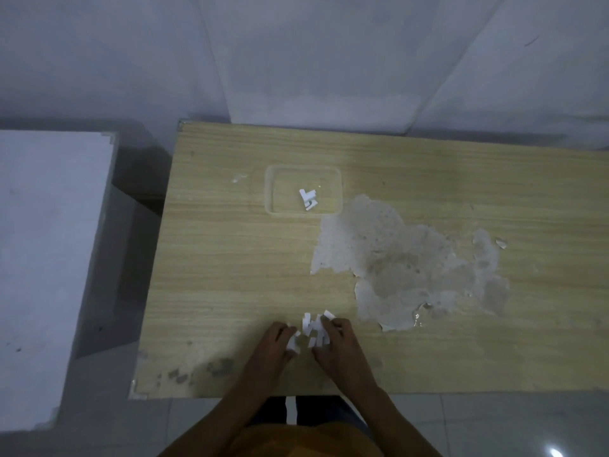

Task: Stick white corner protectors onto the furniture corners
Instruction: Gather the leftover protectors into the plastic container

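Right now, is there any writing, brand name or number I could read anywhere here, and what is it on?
None can be read.
White pieces by the hands: blank as far as shows.
Clear plastic tray and the pieces in it: no label visible.
Wooden table: only peeled patches, no print.

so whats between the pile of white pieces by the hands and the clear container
Only bare wood-grain tabletop: in the head view nothing sits between the pile of white pieces and the clear container.

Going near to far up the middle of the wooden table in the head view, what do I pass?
Hands, left and right → pile of white corner protectors → clear plastic tray holding a few protectors → table's far edge.
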Action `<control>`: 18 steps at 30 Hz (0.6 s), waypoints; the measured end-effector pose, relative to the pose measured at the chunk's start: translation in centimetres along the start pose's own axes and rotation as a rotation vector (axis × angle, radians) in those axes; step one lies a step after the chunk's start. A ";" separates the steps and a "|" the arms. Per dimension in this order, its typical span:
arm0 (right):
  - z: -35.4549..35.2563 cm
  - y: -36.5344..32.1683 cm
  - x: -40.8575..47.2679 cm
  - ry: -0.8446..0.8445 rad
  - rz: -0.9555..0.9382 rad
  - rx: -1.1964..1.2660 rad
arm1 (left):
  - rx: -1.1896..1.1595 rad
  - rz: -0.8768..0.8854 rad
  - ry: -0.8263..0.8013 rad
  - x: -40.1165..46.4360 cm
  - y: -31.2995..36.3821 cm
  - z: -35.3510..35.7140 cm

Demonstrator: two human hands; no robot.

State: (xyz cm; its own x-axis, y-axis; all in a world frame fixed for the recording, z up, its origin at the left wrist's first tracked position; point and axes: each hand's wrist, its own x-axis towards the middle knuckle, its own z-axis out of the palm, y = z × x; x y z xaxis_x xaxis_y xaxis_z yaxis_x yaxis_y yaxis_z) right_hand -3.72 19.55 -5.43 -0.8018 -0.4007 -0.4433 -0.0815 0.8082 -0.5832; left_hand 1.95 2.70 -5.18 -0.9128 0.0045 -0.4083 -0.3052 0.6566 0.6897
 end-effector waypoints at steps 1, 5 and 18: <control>0.2 0.0 -0.1 0.023 0.000 0.006 | -0.001 0.023 0.005 0.5 0.2 0.1; 0.1 -0.1 -0.7 0.102 0.104 0.020 | -0.064 0.065 0.026 2.4 1.3 -0.4; 1.2 -4.2 4.3 0.208 0.133 0.183 | -0.109 0.247 0.120 6.8 0.9 -3.7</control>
State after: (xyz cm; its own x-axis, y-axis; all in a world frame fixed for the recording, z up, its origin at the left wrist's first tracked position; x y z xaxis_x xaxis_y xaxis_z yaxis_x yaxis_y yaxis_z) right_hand -6.12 13.91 -5.66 -0.9036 -0.1843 -0.3867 0.1257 0.7489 -0.6506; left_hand -5.48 0.51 -5.14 -0.9867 0.0604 -0.1507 -0.0911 0.5622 0.8220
